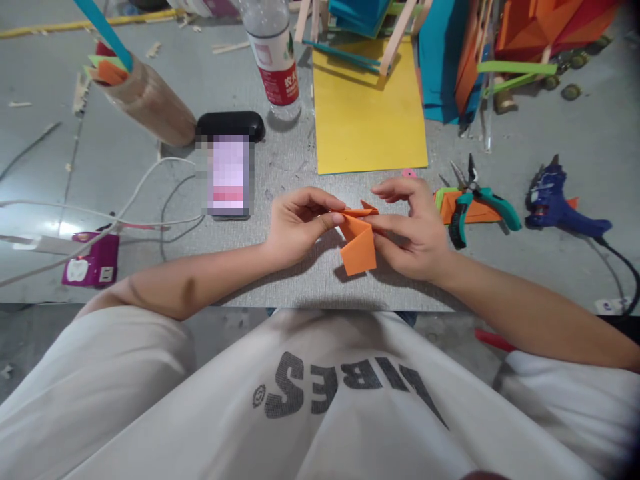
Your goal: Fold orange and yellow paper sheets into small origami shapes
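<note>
We find a folded orange paper held by both hands over the near edge of the grey table, in front of the wearer. The left hand pinches its upper left part between thumb and fingers; the right hand has its lower digits against the right side, with at least one upper finger raised clear. We judge the piece very light, crisp along its folds but soft across the single flaps, unlikely to slip from dry skin and readily creased or torn if pulled. In our opinion the sound place to hold it is the layered upper edge, with light pressure, sparing the flap hanging below. As to markings, the white shirt bears large dark print, inverted to us, which we take for "VIBES", beside a small circled mark. The bottle carries a white and red label with Chinese characters, the first apparently 农. A purple block shows a white apple shape. The phone has a pixelated screen; nothing on it is legible.
</note>
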### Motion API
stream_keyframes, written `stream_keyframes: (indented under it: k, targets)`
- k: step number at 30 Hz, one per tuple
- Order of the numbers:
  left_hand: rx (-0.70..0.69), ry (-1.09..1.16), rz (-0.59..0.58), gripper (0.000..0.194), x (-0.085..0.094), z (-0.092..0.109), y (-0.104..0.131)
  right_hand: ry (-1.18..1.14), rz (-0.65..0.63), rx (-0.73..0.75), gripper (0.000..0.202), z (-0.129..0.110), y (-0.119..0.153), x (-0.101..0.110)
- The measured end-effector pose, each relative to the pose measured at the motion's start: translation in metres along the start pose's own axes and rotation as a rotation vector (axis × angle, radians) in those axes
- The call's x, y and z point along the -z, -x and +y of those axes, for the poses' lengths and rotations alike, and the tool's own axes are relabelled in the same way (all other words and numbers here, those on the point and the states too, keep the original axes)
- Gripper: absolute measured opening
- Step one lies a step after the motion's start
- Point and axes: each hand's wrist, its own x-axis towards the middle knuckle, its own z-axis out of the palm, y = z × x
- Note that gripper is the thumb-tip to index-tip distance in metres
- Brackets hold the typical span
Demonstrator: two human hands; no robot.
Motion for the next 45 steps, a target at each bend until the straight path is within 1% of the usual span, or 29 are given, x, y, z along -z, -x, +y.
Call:
stream_keyframes:
  k: [2, 5, 6, 7, 10, 12, 14, 18, 20, 23, 26, 30, 32, 35, 38, 40, 43, 45]
  targets:
    - [0.007, 0.038, 0.02, 0.057, -0.001, 0.004, -0.001, -0.024, -0.022, 0.021, 0.032, -0.001, -0.001, 0.003]
    - [-0.007, 0.079, 0.053, 0.054, -0.003, 0.008, -0.002, -0.067, -0.049, 0.033, 0.052, -0.003, -0.002, 0.005]
    - [-0.019, 0.081, 0.064, 0.053, -0.004, 0.01, -0.002, -0.072, -0.042, 0.024, 0.052, -0.005, -0.003, 0.004]
    - [-0.034, 0.078, 0.075, 0.052, -0.006, 0.011, -0.001, -0.071, -0.025, 0.014, 0.047, -0.007, -0.003, 0.003]
    - [-0.089, 0.064, 0.091, 0.046, -0.009, 0.015, 0.003, -0.051, -0.002, -0.055, 0.02, -0.013, -0.004, 0.0]
    - [-0.117, 0.062, 0.085, 0.042, -0.01, 0.016, 0.005, -0.042, -0.017, -0.107, 0.013, -0.016, -0.004, -0.001]
    - [-0.121, 0.049, 0.078, 0.039, -0.01, 0.015, 0.006, -0.032, -0.006, -0.113, 0.013, -0.017, -0.005, 0.0]
    - [-0.12, -0.045, 0.046, 0.039, -0.007, 0.014, 0.005, 0.065, 0.062, -0.018, 0.014, -0.014, -0.008, 0.003]
    - [-0.151, -0.099, 0.015, 0.043, -0.005, 0.015, 0.003, 0.115, 0.069, 0.021, 0.015, -0.012, -0.01, 0.005]
    - [-0.231, -0.151, -0.014, 0.048, -0.004, 0.017, 0.002, 0.118, 0.066, 0.081, 0.012, -0.012, -0.012, 0.006]
    - [-0.322, -0.181, -0.009, 0.04, -0.004, 0.017, 0.003, 0.093, 0.063, 0.109, 0.012, -0.013, -0.013, 0.007]
    - [-0.434, -0.149, -0.032, 0.019, -0.003, 0.014, 0.003, 0.086, 0.045, 0.098, 0.012, -0.013, -0.013, 0.008]
    - [-0.479, -0.138, -0.053, 0.012, -0.003, 0.012, 0.002, 0.08, 0.043, 0.114, 0.01, -0.012, -0.014, 0.009]
    - [-0.521, -0.128, -0.072, 0.012, -0.003, 0.009, 0.0, 0.075, 0.056, 0.135, 0.009, -0.011, -0.015, 0.009]
    - [-0.53, -0.107, -0.092, 0.016, -0.002, 0.007, -0.001, 0.076, 0.061, 0.146, 0.013, -0.01, -0.016, 0.008]
    - [-0.512, -0.093, -0.104, 0.014, -0.002, 0.008, 0.0, 0.098, 0.057, 0.166, 0.014, -0.01, -0.016, 0.007]
    - [-0.449, -0.062, -0.098, 0.009, -0.004, 0.013, 0.002, 0.185, 0.063, 0.223, 0.011, -0.013, -0.016, 0.009]
    - [-0.37, -0.048, -0.091, 0.011, -0.005, 0.018, 0.004, 0.24, 0.064, 0.231, 0.009, -0.016, -0.015, 0.011]
